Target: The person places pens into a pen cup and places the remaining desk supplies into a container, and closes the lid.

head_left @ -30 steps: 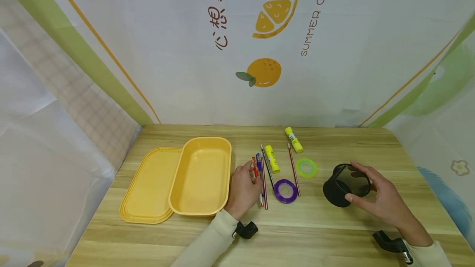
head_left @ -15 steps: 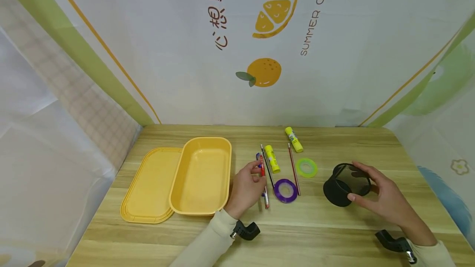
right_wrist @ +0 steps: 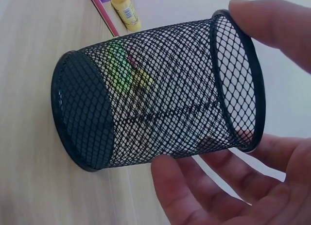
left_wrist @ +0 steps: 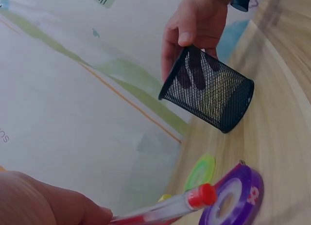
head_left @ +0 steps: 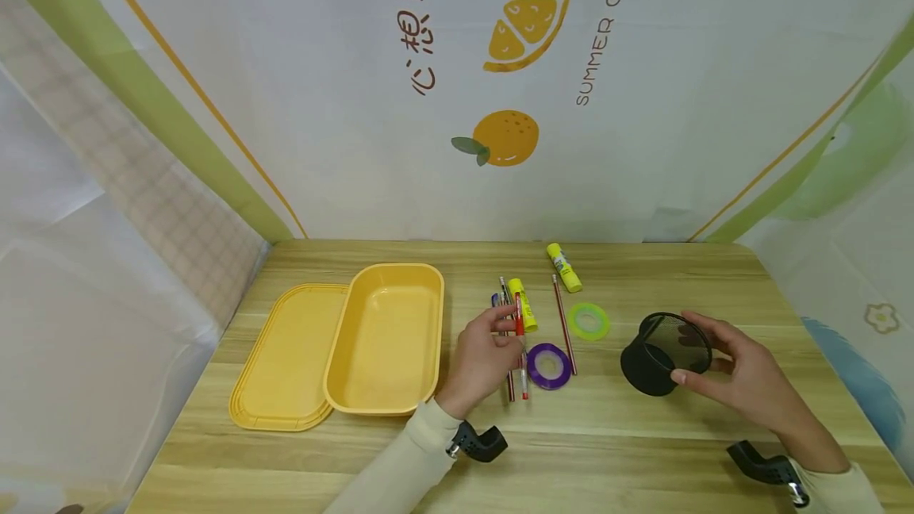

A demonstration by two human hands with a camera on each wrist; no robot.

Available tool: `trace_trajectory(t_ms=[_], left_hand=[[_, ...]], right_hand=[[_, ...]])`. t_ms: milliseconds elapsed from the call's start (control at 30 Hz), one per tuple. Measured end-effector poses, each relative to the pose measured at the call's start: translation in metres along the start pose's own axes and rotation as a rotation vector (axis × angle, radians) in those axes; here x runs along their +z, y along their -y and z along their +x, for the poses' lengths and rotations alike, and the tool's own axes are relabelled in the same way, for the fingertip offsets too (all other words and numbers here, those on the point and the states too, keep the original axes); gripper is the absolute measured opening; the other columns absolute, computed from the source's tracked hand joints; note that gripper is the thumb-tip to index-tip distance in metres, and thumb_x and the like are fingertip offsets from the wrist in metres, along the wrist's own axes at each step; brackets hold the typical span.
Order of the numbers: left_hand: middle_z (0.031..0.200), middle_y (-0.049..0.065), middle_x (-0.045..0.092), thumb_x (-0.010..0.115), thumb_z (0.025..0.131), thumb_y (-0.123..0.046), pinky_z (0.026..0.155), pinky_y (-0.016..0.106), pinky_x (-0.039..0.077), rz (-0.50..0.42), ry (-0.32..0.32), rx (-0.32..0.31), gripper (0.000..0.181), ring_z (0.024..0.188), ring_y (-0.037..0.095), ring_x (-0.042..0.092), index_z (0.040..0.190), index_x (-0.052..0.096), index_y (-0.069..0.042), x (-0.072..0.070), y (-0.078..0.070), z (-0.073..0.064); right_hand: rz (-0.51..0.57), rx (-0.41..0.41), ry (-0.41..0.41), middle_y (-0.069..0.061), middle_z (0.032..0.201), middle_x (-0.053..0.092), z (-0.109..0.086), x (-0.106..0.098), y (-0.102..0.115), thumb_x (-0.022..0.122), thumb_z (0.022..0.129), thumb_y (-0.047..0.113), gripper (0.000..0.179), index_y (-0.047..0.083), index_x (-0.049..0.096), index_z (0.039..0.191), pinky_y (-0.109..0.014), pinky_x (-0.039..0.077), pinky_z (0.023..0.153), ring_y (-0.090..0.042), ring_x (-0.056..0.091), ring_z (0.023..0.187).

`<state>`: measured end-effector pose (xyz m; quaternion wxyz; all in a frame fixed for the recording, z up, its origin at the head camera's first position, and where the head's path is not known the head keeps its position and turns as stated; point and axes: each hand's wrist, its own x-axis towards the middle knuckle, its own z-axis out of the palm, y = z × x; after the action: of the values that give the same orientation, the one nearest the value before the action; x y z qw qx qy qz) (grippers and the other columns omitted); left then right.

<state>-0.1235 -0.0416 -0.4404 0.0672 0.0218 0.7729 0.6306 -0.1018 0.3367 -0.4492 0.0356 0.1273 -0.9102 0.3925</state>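
Hidden first. In the head view the left hand (head_left: 481,359) covers the middle of a blue pen (head_left: 495,301) and of the pencils beside it, so their count there cannot be made out. The red pen (head_left: 519,314) passes in front of the near glue stick (head_left: 529,317), covering part of it. The left-wrist view cuts the left hand at the frame's lower left corner, shows little of its fingers, and crops the purple tape (head_left: 549,366) at the lower edge. The right-wrist view cuts the right hand (head_left: 743,379) at the right edge.

Fingers. Left: thumb and fingertips nearly closed, pinching the red pen near its cap, between the box (head_left: 437,355) and the purple tape. Whether the pen touches the table (head_left: 607,458) cannot be told. Right: thumb and fingers spread wide around the mesh cup (head_left: 645,370), gripping it at the rim and wall. The cup is well right of the pens, past the green tape (head_left: 604,324); contact between its base and the table cannot be confirmed.
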Motion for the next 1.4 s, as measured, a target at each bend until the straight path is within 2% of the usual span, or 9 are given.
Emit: trace_trajectory(t_ms=[133,233,467,667,900,1133,1400], left_hand=[[0.124,0.016,0.067,0.071,0.097,-0.004,0.071,0.031,0.065,-0.037,0.024,0.002,0.053,0.095,0.019,0.073,0.148,0.057,-0.004,0.004,-0.008,-0.001],[0.122,0.014,0.066,0.072,0.098,-0.006,0.073,0.031,0.065,-0.060,0.046,0.008,0.052,0.095,0.018,0.073,0.148,0.058,-0.007,0.008,-0.015,0.000],[0.115,0.011,0.063,0.071,0.098,-0.002,0.073,0.034,0.066,-0.222,0.118,-0.006,0.049,0.089,0.014,0.071,0.146,0.058,-0.005,0.019,-0.025,0.003],[0.112,0.009,0.061,0.070,0.099,-0.004,0.073,0.035,0.066,-0.292,0.165,-0.008,0.042,0.087,0.013,0.070,0.139,0.060,-0.003,0.028,-0.031,0.008],[0.112,0.008,0.061,0.072,0.098,-0.008,0.074,0.034,0.066,-0.294,0.183,0.015,0.040,0.098,0.023,0.074,0.137,0.062,-0.006,0.035,-0.038,0.011],[0.110,0.006,0.060,0.072,0.098,-0.007,0.075,0.037,0.066,-0.356,0.203,0.018,0.038,0.091,0.012,0.071,0.135,0.063,-0.006,0.045,-0.048,0.014],[0.112,0.004,0.061,0.069,0.101,-0.007,0.075,0.036,0.066,-0.449,0.233,0.019,0.027,0.092,0.013,0.069,0.128,0.064,-0.010,0.057,-0.053,0.020]], right_hand=[[-0.001,0.015,0.010,0.002,0.156,0.047,0.000,-0.001,-0.001,0.088,0.088,0.018,0.087,0.015,0.043,0.162,-0.009,0.053,0.080,0.026,0.038,0.118],[0.004,0.014,0.015,0.005,0.156,0.047,0.000,-0.001,-0.002,0.088,0.088,0.018,0.087,0.015,0.043,0.162,-0.011,0.053,0.079,0.026,0.039,0.119],[0.031,0.014,0.018,0.031,0.143,0.042,-0.001,0.000,-0.004,0.087,0.088,0.016,0.085,0.016,0.044,0.161,-0.015,0.057,0.077,0.021,0.050,0.113],[0.038,0.010,0.004,0.026,0.140,0.048,-0.001,0.001,-0.002,0.088,0.088,0.014,0.084,0.013,0.044,0.160,-0.019,0.058,0.074,0.018,0.055,0.109],[0.068,-0.015,-0.004,0.026,0.137,0.051,-0.002,0.002,-0.002,0.088,0.086,0.009,0.085,0.013,0.045,0.159,-0.021,0.060,0.072,0.014,0.060,0.109],[0.097,-0.023,0.007,0.026,0.142,0.050,-0.002,0.004,-0.004,0.086,0.088,0.007,0.084,0.015,0.044,0.160,-0.019,0.060,0.075,0.016,0.056,0.115],[0.094,-0.044,0.005,0.028,0.143,0.048,-0.002,0.006,-0.004,0.086,0.088,0.005,0.084,0.014,0.043,0.160,-0.019,0.060,0.074,0.019,0.054,0.117]])
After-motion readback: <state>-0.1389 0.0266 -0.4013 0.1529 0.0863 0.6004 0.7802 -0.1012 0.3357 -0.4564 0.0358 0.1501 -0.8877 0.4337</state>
